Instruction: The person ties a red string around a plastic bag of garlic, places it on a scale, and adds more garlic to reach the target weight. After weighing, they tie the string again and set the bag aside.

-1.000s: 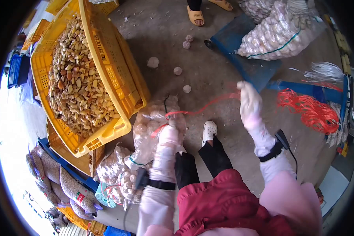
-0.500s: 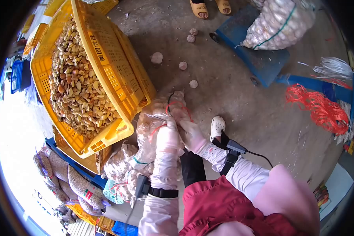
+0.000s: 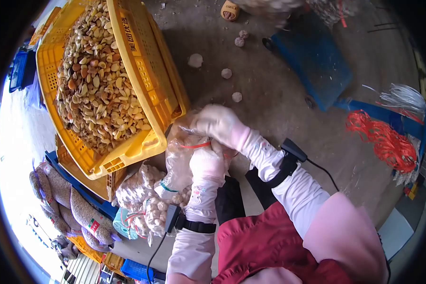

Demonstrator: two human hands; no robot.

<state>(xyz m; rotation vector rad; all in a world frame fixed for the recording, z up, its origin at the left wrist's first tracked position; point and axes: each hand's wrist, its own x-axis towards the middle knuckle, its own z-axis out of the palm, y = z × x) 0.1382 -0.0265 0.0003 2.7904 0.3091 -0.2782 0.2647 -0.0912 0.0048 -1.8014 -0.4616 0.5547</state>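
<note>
Both of my hands wear pale gloves and are at a clear plastic bag (image 3: 176,158) low in front of me. My left hand (image 3: 207,161) is closed round the gathered neck of the bag, beside a red tie strip (image 3: 196,145). Slightly blurred, my right hand (image 3: 218,125) is just above it over the bag's top, fingers curled in. What those fingers pinch is hidden. Bags of garlic bulbs (image 3: 157,215) stand against the plastic bag on the left.
A yellow crate (image 3: 151,71) heaped with pale brown pieces stands at left. Loose garlic bulbs (image 3: 226,73) lie on the floor. At right are a blue trolley (image 3: 312,61) and red strips (image 3: 381,139). Filled net sacks (image 3: 87,215) lie lower left. Someone's yellow slipper (image 3: 230,10) shows at top.
My right hand has moved up from beside my left hand to over the bag's top. The net sack of garlic has left the blue trolley, with blurred sacks now at the top edge.
</note>
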